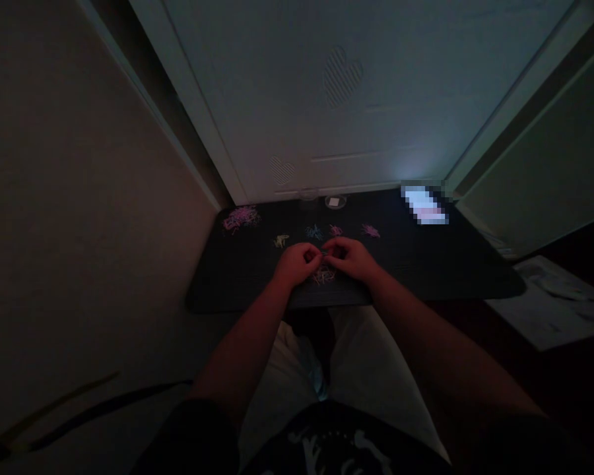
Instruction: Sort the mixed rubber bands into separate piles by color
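My left hand point(300, 262) and my right hand point(349, 256) meet over the front middle of a dark table, fingertips pinched close together. Whatever lies between the fingertips is too small and dim to name. Just below them is a loose pile of thin, pale, mixed-colour strips point(323, 276). Beyond the hands sit small separate heaps of similar strips: a yellowish heap point(280, 241), a blue heap point(313, 231), a pink heap point(335, 230) and a purple-pink heap point(371, 230).
A larger pink and purple heap point(241, 218) lies at the table's far left corner. Along the back edge stand a clear round container point(335, 202) with a white square and another faint clear container point(308, 194). A lit, blurred-out screen point(426, 204) is at the back right of the table point(455, 264).
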Demonstrator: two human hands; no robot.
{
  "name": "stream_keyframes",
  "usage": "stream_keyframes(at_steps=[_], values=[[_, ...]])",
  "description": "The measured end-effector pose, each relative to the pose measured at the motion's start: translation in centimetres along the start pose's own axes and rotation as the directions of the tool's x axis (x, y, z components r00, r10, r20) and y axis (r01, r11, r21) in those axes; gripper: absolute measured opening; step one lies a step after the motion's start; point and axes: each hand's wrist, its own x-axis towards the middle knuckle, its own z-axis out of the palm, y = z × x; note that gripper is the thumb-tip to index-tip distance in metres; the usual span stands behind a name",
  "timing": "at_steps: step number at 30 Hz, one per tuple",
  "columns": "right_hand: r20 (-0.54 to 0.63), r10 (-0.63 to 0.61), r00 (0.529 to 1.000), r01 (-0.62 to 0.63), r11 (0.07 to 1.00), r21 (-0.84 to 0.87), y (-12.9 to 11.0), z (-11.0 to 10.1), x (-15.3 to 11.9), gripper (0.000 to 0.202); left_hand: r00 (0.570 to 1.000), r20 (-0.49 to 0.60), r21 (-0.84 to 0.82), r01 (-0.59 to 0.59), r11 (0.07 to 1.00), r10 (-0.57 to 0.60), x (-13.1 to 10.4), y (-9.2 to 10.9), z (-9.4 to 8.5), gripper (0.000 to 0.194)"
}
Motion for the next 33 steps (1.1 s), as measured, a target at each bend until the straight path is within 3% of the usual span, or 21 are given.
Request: stream_keyframes(at_steps=[15,23,28,33], values=[[-0.021,0.023,1.000,-0.025,0.993,-0.114,-0.21,0.09,0.05,0.011,1.000,0.006,0.022,-0.024,0.999,0.023,0.00,0.11,-0.19,0.015],[-0.004,0.023,1.000,-0.023,1.000,-0.004,0.18,0.16,0.03,0.021,1.000,-0.007,0.032,-0.029,0.999,0.029,0.04,0.04,-0.13,0.015],[-0.031,0.017,0.999,-0.020,0.997,-0.071,0.09,0.11,0.11,0.014,0.999,-0.021,0.052,-0.032,0.998,0.033,0.07,-0.01,-0.07,0.017],[-0.021,0.026,0.999,-0.026,0.999,-0.018,0.06,0.04,0.06,0.020,1.000,-0.014,0.051,-0.020,0.999,0.021,0.05,0.02,0.00,0.018]])
